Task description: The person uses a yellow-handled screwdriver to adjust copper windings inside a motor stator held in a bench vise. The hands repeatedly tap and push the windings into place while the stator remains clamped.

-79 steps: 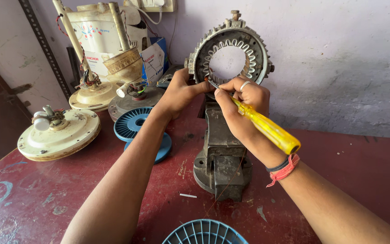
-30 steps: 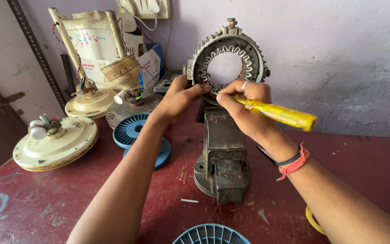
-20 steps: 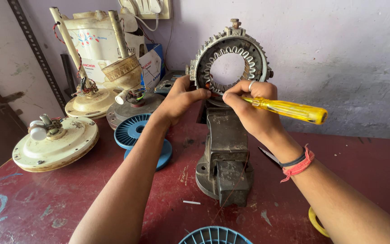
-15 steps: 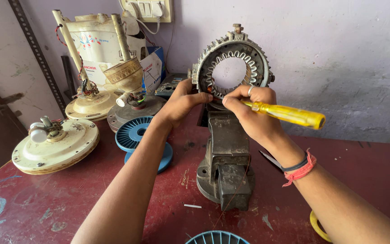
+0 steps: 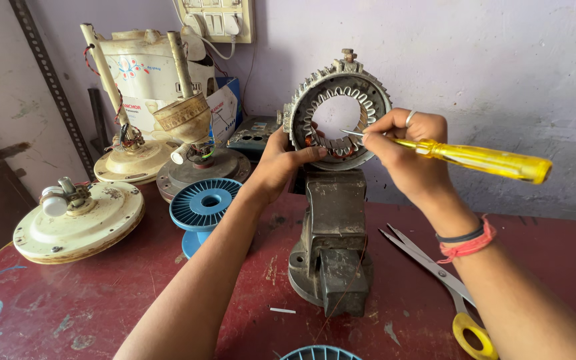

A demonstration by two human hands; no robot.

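Note:
A round metal stator ring (image 5: 339, 83) with slotted teeth stands upright, clamped in a dark bench vise (image 5: 332, 247) on the red table. My left hand (image 5: 281, 160) grips the ring's lower left edge, thumb lying across its inner slots. My right hand (image 5: 411, 153) holds a yellow-handled screwdriver (image 5: 481, 160), its thin metal tip reaching into the ring's opening near the lower slots. A ring sits on one finger and red and black bands circle that wrist.
A blue plastic spool (image 5: 205, 207) stands left of the vise, with cream ceiling-fan motor housings (image 5: 78, 220) and fan parts (image 5: 185, 120) behind. Scissors with a yellow handle (image 5: 445, 283) lie at right. Another blue spool's rim (image 5: 320, 352) shows at the bottom edge. A wall is close behind.
My right hand has turned the screwdriver from steeply slanted to nearly level and brought its tip into the ring's opening. My left hand stays on the ring's lower left.

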